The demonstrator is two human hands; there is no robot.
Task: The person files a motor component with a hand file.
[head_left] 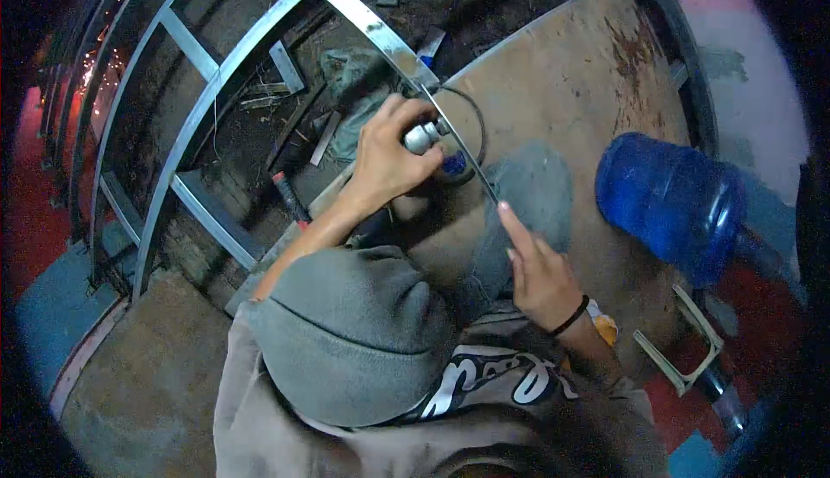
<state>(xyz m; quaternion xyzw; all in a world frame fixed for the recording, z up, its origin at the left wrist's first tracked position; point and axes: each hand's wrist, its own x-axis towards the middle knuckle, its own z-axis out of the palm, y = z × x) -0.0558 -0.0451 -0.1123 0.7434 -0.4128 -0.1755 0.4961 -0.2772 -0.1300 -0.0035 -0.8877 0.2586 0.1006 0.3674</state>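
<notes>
My left hand is closed around the silver metal head of what looks like an angle grinder, its body mostly hidden below the wrist. A small blue part shows beside the fingers. Slanting across the head's right side is a thin straight metal blade, seen edge-on. The index finger of my right hand stretches along its lower end, the other fingers curled in. A dark cable loops just past the blade. Under both hands lies a brown board, with a grey trouser knee on it.
Curved metal frames with crossbars stand at the left and top. Sparks fly at the far left. A blue water jug lies on the right, near an overturned plastic stool. Scrap pieces litter the ground; a red-and-black handle is by my left forearm.
</notes>
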